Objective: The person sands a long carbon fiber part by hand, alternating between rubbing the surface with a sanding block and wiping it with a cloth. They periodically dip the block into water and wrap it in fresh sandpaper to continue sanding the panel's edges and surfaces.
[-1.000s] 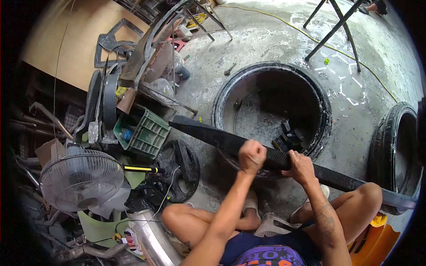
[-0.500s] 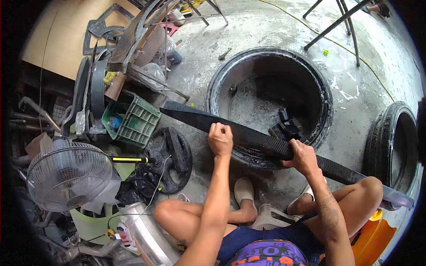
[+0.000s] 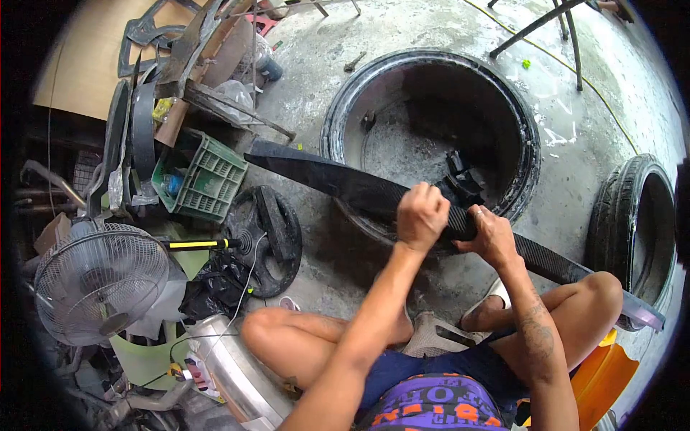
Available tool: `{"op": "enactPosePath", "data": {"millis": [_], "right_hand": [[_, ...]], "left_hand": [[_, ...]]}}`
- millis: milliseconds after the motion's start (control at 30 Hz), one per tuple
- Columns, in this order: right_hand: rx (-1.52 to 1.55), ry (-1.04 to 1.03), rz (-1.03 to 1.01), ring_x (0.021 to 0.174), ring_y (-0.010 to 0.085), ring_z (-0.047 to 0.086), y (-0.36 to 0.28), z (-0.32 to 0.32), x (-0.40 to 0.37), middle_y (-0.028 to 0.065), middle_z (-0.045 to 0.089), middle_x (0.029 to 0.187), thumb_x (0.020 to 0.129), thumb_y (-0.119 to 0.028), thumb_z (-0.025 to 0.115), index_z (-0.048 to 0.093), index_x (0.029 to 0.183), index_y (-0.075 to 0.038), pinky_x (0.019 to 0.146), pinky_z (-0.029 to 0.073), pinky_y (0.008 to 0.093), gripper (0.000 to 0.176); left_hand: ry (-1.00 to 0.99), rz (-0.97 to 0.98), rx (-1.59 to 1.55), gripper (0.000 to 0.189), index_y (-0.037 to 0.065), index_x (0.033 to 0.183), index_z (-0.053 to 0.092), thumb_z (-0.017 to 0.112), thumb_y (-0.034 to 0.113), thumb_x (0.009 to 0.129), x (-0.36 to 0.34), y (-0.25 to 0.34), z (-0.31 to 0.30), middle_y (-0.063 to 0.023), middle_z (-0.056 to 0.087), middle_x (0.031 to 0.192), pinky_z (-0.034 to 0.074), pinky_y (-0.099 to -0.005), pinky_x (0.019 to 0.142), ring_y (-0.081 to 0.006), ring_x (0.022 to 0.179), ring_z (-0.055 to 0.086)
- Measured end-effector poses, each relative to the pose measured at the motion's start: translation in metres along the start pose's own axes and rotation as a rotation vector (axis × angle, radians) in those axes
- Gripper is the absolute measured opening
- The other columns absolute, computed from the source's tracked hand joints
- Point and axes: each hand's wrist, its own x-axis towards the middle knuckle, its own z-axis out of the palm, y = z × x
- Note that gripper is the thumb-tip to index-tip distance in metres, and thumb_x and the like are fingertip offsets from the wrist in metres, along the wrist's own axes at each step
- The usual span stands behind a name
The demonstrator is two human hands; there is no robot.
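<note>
Your left hand [image 3: 422, 215] hid part of the strip [image 3: 323, 176], curled in a fist over its upper edge (whether it clutched anything else could not be told). Your right hand [image 3: 492, 233] gripped the strip just beside it, fingers wrapped round. The strip was long, flat and black with a fine weave, and it slanted over the rim of the grimy ring [image 3: 338, 115] and past your right knee.
</note>
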Motion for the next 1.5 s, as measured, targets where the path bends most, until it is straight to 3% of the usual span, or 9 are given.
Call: {"op": "enactPosePath", "data": {"millis": [133,200,333,533,667,833,1200,1400,1500], "right_hand": [[0.017,0.046,-0.007,0.088,0.0349,0.067,0.001,0.002,0.0,0.0135,0.062,0.095,0.061,-0.031,0.09,0.055,0.11,-0.004,0.074,0.055,0.0441,0.066],[0.014,0.053,-0.023,0.088,0.0349,0.067,0.003,0.002,-0.001,0.0135,0.062,0.095,0.061,-0.032,0.09,0.055,0.11,-0.004,0.074,0.056,0.044,0.067],[0.007,0.035,-0.005,0.088,0.0353,0.067,0.003,0.005,-0.001,0.0139,0.062,0.096,0.061,-0.033,0.09,0.056,0.113,-0.003,0.075,0.055,0.0439,0.069],[0.012,0.068,-0.041,0.088,0.0348,0.067,0.004,0.004,-0.001,0.0141,0.062,0.099,0.061,-0.033,0.09,0.057,0.116,-0.002,0.074,0.056,0.043,0.071],[0.03,0.072,-0.002,0.088,0.0363,0.066,0.007,0.006,-0.002,0.0137,0.062,0.099,0.061,-0.03,0.089,0.059,0.116,-0.004,0.072,0.055,0.0455,0.068],[0.014,0.118,0.009,0.092,0.0344,0.067,-0.003,-0.002,-0.003,0.0124,0.062,0.104,0.061,-0.028,0.09,0.057,0.119,-0.003,0.076,0.056,0.0439,0.071],[0.049,0.033,-0.02,0.095,0.0337,0.067,0.003,0.002,0.0,0.0144,0.066,0.1,0.064,-0.033,0.088,0.055,0.117,0.0,0.079,0.054,0.0425,0.071],[0.052,0.034,-0.003,0.097,0.0336,0.068,0.002,0.002,-0.001,0.0148,0.068,0.103,0.064,-0.029,0.088,0.054,0.116,-0.001,0.08,0.054,0.0419,0.068],[0.078,0.031,-0.01,0.098,0.0335,0.068,0.005,0.006,-0.002,0.0147,0.068,0.104,0.064,-0.028,0.088,0.054,0.116,-0.001,0.081,0.054,0.0416,0.067]], "left_hand": [[0.037,-0.193,0.168,0.02,0.006,0.065,0.05,0.06,0.01,0.082,0.015,-0.098,-0.044,-0.0154,0.054,0.07,0.047,-0.0477,0.061,-0.0346,0.068,0.057],[0.062,-0.301,0.229,0.02,0.006,0.066,0.05,0.061,0.012,0.082,0.015,-0.086,-0.038,-0.0151,0.053,0.07,0.047,-0.0478,0.061,-0.0347,0.068,0.057],[-0.013,0.075,0.015,0.02,0.008,0.065,0.051,0.066,0.013,0.077,0.0,0.012,0.007,-0.0148,0.052,0.069,0.047,-0.0445,0.06,-0.0337,0.065,0.056],[0.016,-0.266,0.276,0.018,0.007,0.067,0.055,0.064,0.012,0.082,0.019,-0.081,-0.028,-0.0164,0.057,0.072,0.048,-0.0462,0.061,-0.0351,0.068,0.059],[-0.069,0.071,0.022,0.018,0.009,0.066,0.054,0.065,0.013,0.079,-0.002,0.033,0.02,-0.0149,0.055,0.071,0.048,-0.0461,0.063,-0.034,0.07,0.059],[0.03,-0.238,0.225,0.019,0.005,0.071,0.054,0.064,0.012,0.084,0.02,-0.072,-0.032,-0.0176,0.056,0.073,0.047,-0.049,0.063,-0.0408,0.069,0.059],[-0.079,-0.007,0.084,0.023,0.008,0.069,0.055,0.06,0.014,0.091,0.009,0.022,0.005,-0.0168,0.057,0.071,0.049,-0.046,0.058,-0.0363,0.067,0.061],[0.023,-0.205,0.304,0.025,0.005,0.066,0.055,0.056,0.014,0.089,0.035,-0.066,-0.031,-0.0189,0.061,0.069,0.047,-0.0491,0.056,-0.0405,0.062,0.06],[-0.124,0.026,0.095,0.021,0.007,0.068,0.054,0.059,0.014,0.087,0.014,0.003,0.008,-0.0162,0.057,0.071,0.048,-0.0458,0.057,-0.035,0.067,0.06]]}}
